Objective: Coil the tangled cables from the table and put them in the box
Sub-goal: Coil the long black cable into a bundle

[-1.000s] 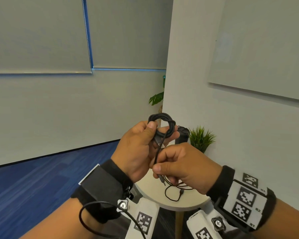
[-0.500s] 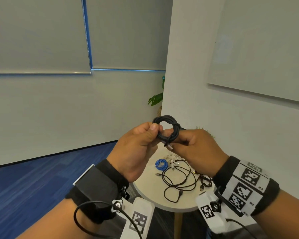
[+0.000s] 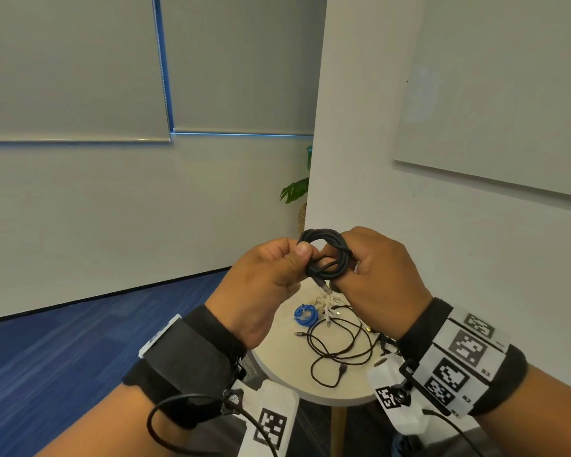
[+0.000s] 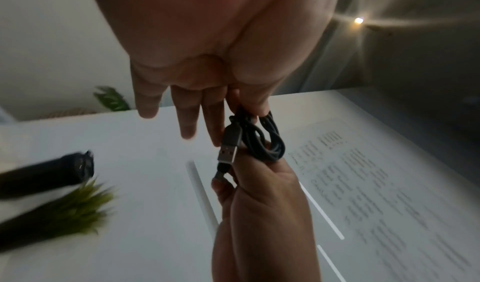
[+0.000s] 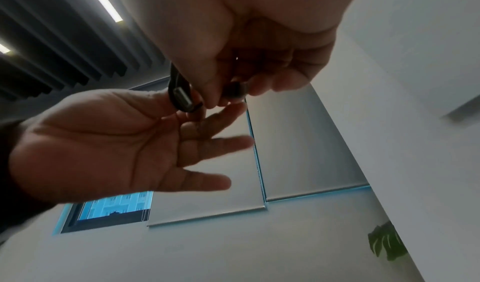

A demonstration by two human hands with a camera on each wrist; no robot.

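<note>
A black cable (image 3: 327, 255) wound into a small coil is held up between both hands, above the round white table (image 3: 277, 361). My left hand (image 3: 299, 258) pinches the coil's left side between thumb and forefinger, its other fingers straight. My right hand (image 3: 350, 268) grips the coil's right side with curled fingers. A USB plug (image 4: 228, 146) sticks out below the coil (image 4: 270, 142). On the table lie a coiled blue cable (image 3: 305, 315), a white cable (image 3: 327, 305) and a loose black tangle (image 3: 340, 351). No box is in view.
A white wall (image 3: 442, 242) runs close along the right, with a whiteboard (image 3: 508, 94) on it. A small green plant (image 4: 78, 208) and a black cylinder (image 4: 52, 175) stand near the table. A leafy plant (image 3: 294, 189) sits behind the wall corner. Blue carpet (image 3: 80, 341) lies to the left.
My right hand has risen from below the coil, where it pulled the loose end, to grip the coil's right side. The loose end is now wrapped in, with only the plug hanging out.
</note>
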